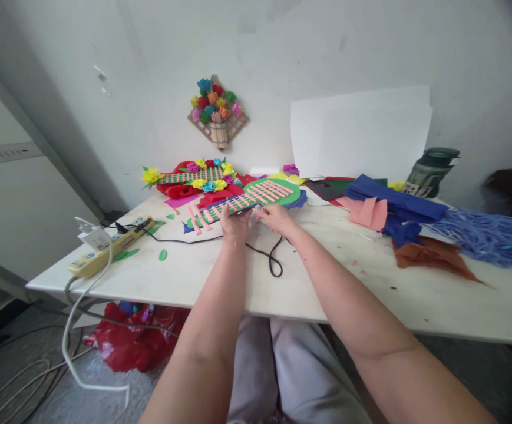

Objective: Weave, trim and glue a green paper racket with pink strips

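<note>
Both my hands reach out to a green paper shape [256, 197] crossed by pink strips, lying on the white table [326, 282]. My left hand [233, 222] grips its near edge with curled fingers. My right hand [276, 217] is closed next to it, pinching something small and pale that I cannot make out. Loose pink strips [196, 218] lie just left of my left hand. A black cable [268, 256] loops on the table below my hands.
A finished strip with paper flowers [194, 175] lies behind; a flower basket [217, 112] hangs on the wall. Power strip [109, 247] at left, blue, pink and brown paper [397, 212] at right, white sheets [362, 132], a dark bottle [430, 171], a red bag [136, 341] below.
</note>
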### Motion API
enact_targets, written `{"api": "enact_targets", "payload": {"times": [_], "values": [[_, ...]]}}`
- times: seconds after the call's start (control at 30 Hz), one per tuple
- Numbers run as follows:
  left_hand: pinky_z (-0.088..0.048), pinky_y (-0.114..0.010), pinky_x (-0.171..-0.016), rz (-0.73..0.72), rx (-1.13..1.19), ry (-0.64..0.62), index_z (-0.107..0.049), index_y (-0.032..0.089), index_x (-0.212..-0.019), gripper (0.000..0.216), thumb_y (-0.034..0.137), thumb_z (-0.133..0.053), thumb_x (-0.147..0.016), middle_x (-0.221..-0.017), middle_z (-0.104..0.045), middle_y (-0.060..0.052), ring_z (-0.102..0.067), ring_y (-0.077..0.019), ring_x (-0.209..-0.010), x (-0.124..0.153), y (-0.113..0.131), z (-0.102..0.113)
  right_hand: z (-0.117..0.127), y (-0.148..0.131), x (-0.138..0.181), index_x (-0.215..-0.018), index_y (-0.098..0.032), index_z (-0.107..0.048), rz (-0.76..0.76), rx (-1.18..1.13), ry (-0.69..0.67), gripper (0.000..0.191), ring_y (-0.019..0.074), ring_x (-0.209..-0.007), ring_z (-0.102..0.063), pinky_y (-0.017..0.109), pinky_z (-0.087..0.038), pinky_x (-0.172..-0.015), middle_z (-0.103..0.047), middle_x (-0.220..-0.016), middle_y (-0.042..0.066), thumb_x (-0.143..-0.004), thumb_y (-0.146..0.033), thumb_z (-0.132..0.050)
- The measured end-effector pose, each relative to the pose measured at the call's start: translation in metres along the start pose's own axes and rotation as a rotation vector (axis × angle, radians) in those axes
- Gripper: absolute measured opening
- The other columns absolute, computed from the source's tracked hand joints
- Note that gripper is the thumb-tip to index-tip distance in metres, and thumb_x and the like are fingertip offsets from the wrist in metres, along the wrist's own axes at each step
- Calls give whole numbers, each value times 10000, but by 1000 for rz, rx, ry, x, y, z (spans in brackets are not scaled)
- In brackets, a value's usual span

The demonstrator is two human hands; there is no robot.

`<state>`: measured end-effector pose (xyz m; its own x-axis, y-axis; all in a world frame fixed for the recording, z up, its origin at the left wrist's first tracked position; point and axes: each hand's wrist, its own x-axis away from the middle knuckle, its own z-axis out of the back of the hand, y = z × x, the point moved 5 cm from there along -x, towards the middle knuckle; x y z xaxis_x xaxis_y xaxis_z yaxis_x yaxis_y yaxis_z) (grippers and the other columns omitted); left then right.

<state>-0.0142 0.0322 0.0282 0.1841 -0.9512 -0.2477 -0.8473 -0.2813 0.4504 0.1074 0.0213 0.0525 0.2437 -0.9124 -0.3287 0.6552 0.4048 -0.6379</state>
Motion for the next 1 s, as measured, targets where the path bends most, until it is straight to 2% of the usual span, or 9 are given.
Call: {"api": "enact_targets", "payload": {"times": [0.07, 0.13, 0.2, 0.3, 0.43, 0.63, 0.8, 1.0], "values": [[-473, -384, -788, -6, 31, -22, -568, 180, -943, 259, 347, -477, -767, -961, -627, -105, -585, -233, -962, -1, 1, 0, 4, 3, -2, -633, -178, -580, -4, 151, 48, 368, 150, -568, -528, 241, -371, -555, -575, -561, 19, -766, -503, -469], [-470, -398, -798, -7, 37, -18, -563, 185, -959, 270, 353, -473, -769, -980, -621, -108, -574, -242, -988, -1, 1, 0, 4, 4, -3, -710, -179, -578, -18, 191, 38, 353, 163, -627, -541, 249, -371, -577, -616, -661, 38, -799, -484, -422], [-463, -411, -814, -2, 33, -8, -556, 192, -976, 280, 361, -463, -773, -1002, -614, -106, -561, -244, -1014, 0, 1, 0, 1, 4, -3, -820, -171, -567, -26, 172, 9, 307, 162, -665, -546, 250, -374, -595, -634, -738, 49, -849, -389, -353], [-454, -437, -828, 6, 34, -5, -542, 192, -1000, 302, 372, -440, -781, -1027, -604, -107, -551, -247, -1030, 1, 1, 0, -6, 2, -4, -875, -154, -557, 15, 160, -20, 201, 149, -720, -541, 240, -372, -631, -636, -806, 55, -838, -241, -379], [-447, -464, -835, 22, 54, -6, -534, 173, -1013, 328, 379, -429, -780, -1042, -593, -121, -547, -255, -1028, 1, 1, 0, -13, 6, -6, -808, -151, -585, 61, 104, -24, 148, 122, -652, -514, 221, -362, -611, -616, -721, 22, -795, -171, -439], [-450, -468, -836, 37, 81, 12, -525, 172, -1033, 350, 391, -434, -775, -1062, -581, -126, -534, -261, -1044, 0, 2, 2, -6, 14, -7, -718, -152, -620, 146, -2, 105, 127, 112, -591, -501, 216, -361, -575, -612, -647, 1, -751, -229, -524], [-456, -455, -829, 34, 43, 13, -531, 175, -1033, 368, 415, -431, -772, -1069, -577, -132, -530, -265, -1054, 1, 2, 2, 0, 12, -2, -724, -171, -647, 82, -11, 197, 135, 119, -592, -529, 221, -370, -577, -636, -638, 3, -741, -257, -546], [-455, -460, -826, 25, 53, 3, -535, 183, -1030, 350, 395, -433, -771, -1062, -584, -126, -541, -263, -1039, -1, 2, 4, -3, 5, 0, -665, -168, -651, 44, -10, 211, 153, 122, -586, -539, 221, -369, -574, -625, -584, 1, -742, -248, -545]]}}
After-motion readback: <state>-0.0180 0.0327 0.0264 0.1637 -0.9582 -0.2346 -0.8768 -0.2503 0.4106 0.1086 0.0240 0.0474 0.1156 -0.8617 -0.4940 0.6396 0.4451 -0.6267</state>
